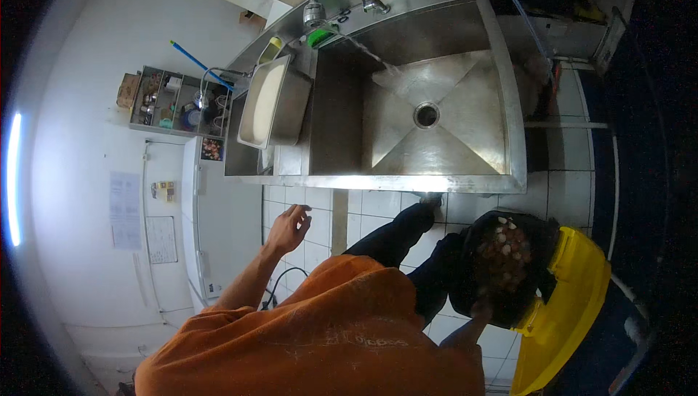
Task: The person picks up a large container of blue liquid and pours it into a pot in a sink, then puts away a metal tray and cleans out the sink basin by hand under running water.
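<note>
My left hand [291,229] hangs in the air over the tiled floor, near the front edge of the steel sink [376,182]. It holds nothing, with its fingers loosely curled and apart. My right hand [481,311] is at the near rim of a black-lined waste bin [466,270]; it is dark and blurred, so its grip cannot be made out. Food scraps [504,254], some pale and some brownish, lie in the bin. Its yellow lid [572,309] is swung open to the right.
Water [362,49] runs from a flexible faucet [314,11] into the large basin [392,148]. A steel food pan [297,101] stands tilted at the smaller basin on the left. A green scrubber [320,37] sits behind. Farther left are a white chest-like appliance [229,221] and a wall rack [177,129].
</note>
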Motion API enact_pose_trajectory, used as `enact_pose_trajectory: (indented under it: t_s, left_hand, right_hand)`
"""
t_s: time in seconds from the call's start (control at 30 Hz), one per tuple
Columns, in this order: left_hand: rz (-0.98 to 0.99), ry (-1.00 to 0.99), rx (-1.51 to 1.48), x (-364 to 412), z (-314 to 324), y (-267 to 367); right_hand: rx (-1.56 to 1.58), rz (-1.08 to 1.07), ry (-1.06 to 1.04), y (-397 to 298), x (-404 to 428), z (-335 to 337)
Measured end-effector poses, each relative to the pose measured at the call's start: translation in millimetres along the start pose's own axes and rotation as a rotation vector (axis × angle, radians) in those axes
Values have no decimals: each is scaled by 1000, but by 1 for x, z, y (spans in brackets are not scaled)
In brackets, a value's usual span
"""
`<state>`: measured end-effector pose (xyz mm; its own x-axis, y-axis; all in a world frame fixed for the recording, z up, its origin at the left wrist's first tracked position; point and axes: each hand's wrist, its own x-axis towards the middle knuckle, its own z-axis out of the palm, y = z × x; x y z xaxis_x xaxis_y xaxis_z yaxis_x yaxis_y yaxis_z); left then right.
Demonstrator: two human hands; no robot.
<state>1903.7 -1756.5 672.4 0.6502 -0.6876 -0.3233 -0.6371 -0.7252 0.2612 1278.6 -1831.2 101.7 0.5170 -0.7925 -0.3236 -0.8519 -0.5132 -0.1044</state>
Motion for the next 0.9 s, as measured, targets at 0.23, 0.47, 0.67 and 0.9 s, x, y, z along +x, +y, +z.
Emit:
enact_pose_trajectory:
  t_s: [0.23, 0.47, 0.67, 0.9]
  left_hand:
    - [-19, 8, 26, 15, -3, 9]
    - [-37, 104, -86, 31, -5, -41]
    - [-193, 459, -178, 43, -19, -145]
    - [-478, 786, -324, 69, -16, -277]
  right_hand:
    - [32, 71, -334, -46, -9, -16]
    - [269, 447, -356, -46, 58, -125]
    - [1185, 396, -201, -142, 192, -505]
    - [1262, 189, -361, -365, 364, -581]
